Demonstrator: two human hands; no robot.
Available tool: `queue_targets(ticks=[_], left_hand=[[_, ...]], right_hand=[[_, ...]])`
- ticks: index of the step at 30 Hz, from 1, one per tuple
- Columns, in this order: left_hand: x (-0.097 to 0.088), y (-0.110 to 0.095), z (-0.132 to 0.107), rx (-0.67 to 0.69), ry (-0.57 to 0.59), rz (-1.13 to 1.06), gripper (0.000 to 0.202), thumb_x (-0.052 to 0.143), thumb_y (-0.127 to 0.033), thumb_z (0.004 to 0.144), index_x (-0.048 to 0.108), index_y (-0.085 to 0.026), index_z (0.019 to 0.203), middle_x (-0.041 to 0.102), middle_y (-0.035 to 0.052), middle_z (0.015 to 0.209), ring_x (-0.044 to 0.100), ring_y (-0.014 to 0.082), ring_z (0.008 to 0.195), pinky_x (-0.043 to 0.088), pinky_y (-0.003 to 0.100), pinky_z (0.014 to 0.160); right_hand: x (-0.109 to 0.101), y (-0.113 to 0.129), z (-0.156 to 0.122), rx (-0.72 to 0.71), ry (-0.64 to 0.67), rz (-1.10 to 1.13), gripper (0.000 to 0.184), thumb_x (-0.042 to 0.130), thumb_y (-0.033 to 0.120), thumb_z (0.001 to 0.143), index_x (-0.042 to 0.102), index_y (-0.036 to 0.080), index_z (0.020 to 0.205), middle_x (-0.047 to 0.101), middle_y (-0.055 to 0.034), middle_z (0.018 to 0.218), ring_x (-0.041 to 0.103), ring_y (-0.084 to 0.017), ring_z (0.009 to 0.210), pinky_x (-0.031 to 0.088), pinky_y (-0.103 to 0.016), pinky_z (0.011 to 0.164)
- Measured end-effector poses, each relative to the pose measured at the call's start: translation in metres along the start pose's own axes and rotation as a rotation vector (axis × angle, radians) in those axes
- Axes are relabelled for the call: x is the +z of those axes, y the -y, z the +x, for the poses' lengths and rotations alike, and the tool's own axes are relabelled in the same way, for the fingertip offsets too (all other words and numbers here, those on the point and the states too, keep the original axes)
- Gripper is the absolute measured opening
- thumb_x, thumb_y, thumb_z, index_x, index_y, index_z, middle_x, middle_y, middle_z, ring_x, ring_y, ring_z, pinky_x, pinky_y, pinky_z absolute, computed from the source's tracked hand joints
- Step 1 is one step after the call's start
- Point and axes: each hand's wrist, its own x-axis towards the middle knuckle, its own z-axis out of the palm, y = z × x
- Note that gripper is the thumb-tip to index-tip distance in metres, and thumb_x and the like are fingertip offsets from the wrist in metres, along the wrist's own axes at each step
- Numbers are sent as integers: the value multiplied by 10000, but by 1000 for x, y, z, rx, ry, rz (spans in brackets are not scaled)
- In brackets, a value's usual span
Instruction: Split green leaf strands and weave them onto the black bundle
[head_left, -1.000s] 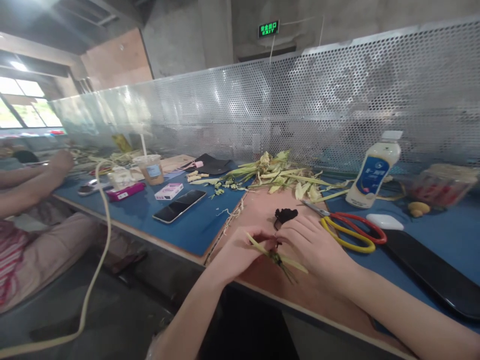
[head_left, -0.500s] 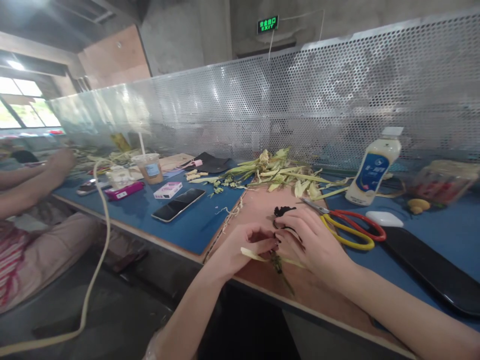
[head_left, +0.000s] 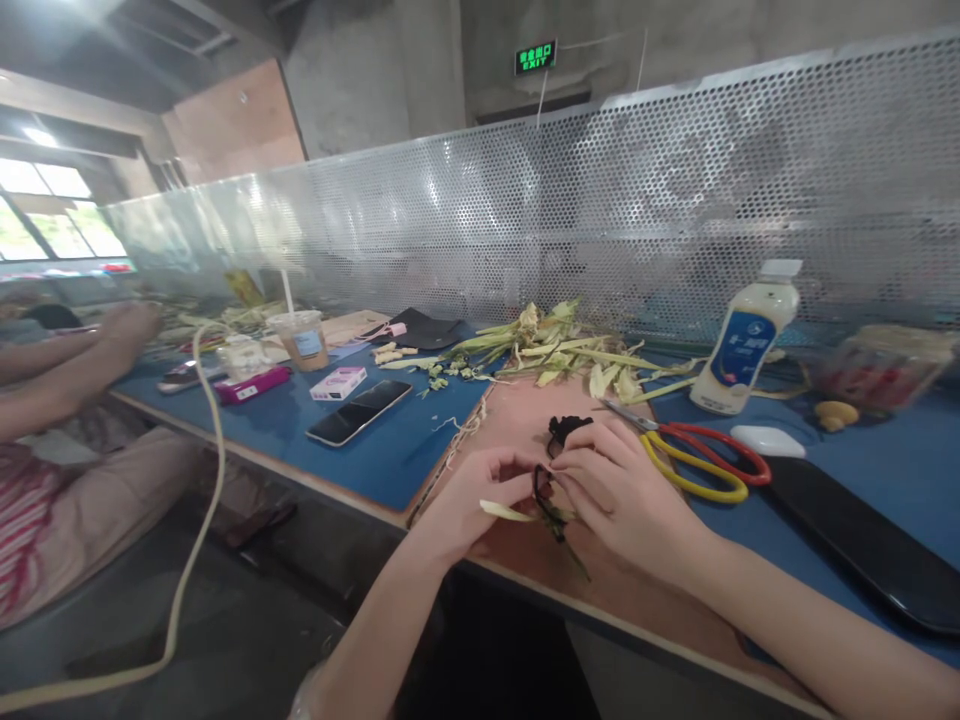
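Both hands met over the near tabletop (head_left: 525, 400): the left hand (head_left: 480, 495) pinched a leaf strip (head_left: 504, 512), the right hand (head_left: 615, 490) looped a black band (head_left: 541, 482) around it. Binding looked barely begun; scissors (head_left: 697, 455) lay unused to the right.

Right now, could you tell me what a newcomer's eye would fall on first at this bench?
Probably the left hand and right hand, meeting at the near edge of the brown board and pinching a pale leaf strip with a thin black band looped at it. Just right lie the red and yellow scissors, with the white bottle upright behind. A pile of green leaves lies farther back.
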Motion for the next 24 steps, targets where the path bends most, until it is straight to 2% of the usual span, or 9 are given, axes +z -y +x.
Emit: queue_targets(ticks=[5, 15, 24], left_hand=[[0, 2, 0, -5, -10, 10, 225, 630, -249, 694, 667, -138, 886, 629, 27, 761, 514, 77, 631, 389, 177, 587], [-2, 2, 0, 28, 11, 32, 211, 595, -222, 724, 662, -134, 903, 589, 11, 728, 477, 56, 594, 360, 160, 547], [0, 2, 1, -27, -37, 1, 160, 609, -224, 713, 667, -135, 832, 612, 16, 724, 517, 63, 592, 397, 172, 575]], right_hand=[[2, -2, 0, -22, 13, 27, 114, 485, 163, 820, 595, 180, 844, 550, -63, 879, 448, -185, 846, 386, -367, 773], [4, -2, 0, -38, 40, 11, 153, 491, 191, 826, 589, 191, 943, 575, -64, 918, 484, -186, 871, 382, -372, 796], [3, -1, 0, -76, 23, 19, 122, 464, 175, 852, 586, 171, 848, 583, -53, 835, 467, -170, 804, 377, -328, 743]])
